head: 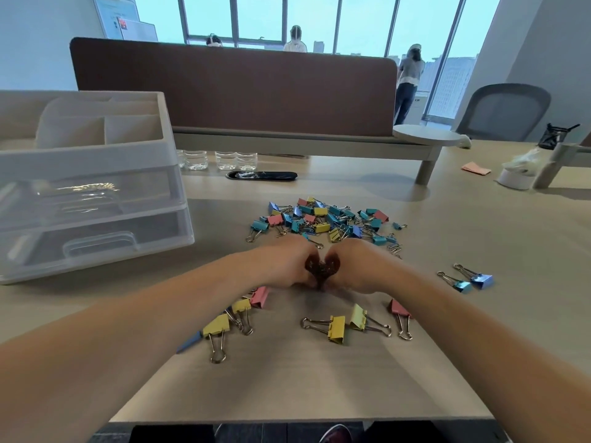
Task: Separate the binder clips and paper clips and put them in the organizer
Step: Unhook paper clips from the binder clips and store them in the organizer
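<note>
My left hand (281, 263) and my right hand (361, 266) are pressed together on the table, cupped around a small dark heap of what look like paper clips (321, 266). Just beyond my hands lies a pile of small coloured binder clips (326, 219). Larger binder clips lie nearer me: yellow ones (337, 327) in the middle, and yellow and pink ones (243, 311) under my left wrist. Two blue binder clips (473, 281) lie apart at the right. The white plastic organizer (96, 187) stands at the left, with open top compartments and two closed clear drawers.
Clear water bottles (220, 159) and a black cable slot (262, 175) sit behind the pile. A brown desk divider (233, 91) runs along the back. At the far right are a white tape roll (515, 179) and a pink note (476, 168). The table edge (303, 418) is close to me.
</note>
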